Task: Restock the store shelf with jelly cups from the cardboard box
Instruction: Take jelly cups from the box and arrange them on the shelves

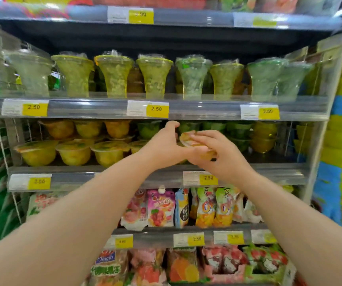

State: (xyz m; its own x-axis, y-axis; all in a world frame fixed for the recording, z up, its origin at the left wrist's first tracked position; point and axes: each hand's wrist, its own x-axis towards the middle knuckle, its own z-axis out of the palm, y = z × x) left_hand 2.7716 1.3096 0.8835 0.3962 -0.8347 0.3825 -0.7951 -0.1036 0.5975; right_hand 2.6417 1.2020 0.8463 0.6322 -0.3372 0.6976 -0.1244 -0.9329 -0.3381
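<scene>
Here, a single jelly cup [188, 139] with orange-yellow contents is held by the right hand [221, 153], whose fingers are laid over the sealed lid while the thumb is tucked beneath. The cup is tilted, its lid turned up and to the left. It is raised in front of the middle shelf [124, 176], just above the front rail and level with the lower row of stock. The left hand [162, 146] is brought close against the cup's left side, thumb lifted and fingers curled inward. The two hands are seen together, touching or nearly so, but it cannot be told whether the left one actually grips the cup or merely rests beside it. On the same shelf, to the left of the hands, yellow cups [73, 151] are lined up along the front with a second layer stacked on top of them. To the right, behind the hands, green cups [238, 129] are stacked further back. On the shelf above, tall flared cups [114, 77] filled with green and yellow pieces are stood upright in a row. Yellow price tags [156, 109] marked 2.50 are fixed to the clear rails. Below the middle shelf, colourful fruit pouches [161, 207] are stood side by side, and more packets fill the shelf beneath them.
</scene>
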